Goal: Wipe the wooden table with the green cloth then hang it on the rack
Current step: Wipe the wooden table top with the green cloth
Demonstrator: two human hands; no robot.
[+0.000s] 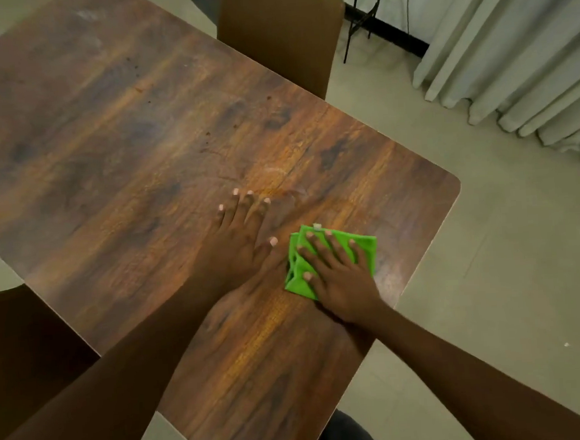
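On the brown wooden table point(139, 144), close to its right edge, lies the small folded bright green cloth point(297, 277). The right hand point(344, 284) lies flat on top of it. Its fingers point(321, 248) are straight and spread, pressing the cloth down on the wood, not curled round it. The left hand point(239, 244) lies flat on the bare table too, a bit more toward the middle of the table, with straight fingers and nothing in it.

The cloth looks soft, thin and very light. It is folded in layers, and its corners stick out from under the hand. I think it will slide well over the smooth top as long as the palm pushes down. With a weak push the hand may slip over it, or the folds may bunch up. It cannot break. The far part of the table shows small dark specks and a pale smear, so I think there is a lot left to wipe.

For hanging, a good place to take hold is a corner that sticks out, pinched and lifted. The cloth will flop down, so two hands on two corners would help spread it. Past the far side of the table stand a brown chair back point(282, 31) and a thin black metal frame point(363, 18) by pale grey curtains point(510, 49). I cannot tell if that frame is the rack
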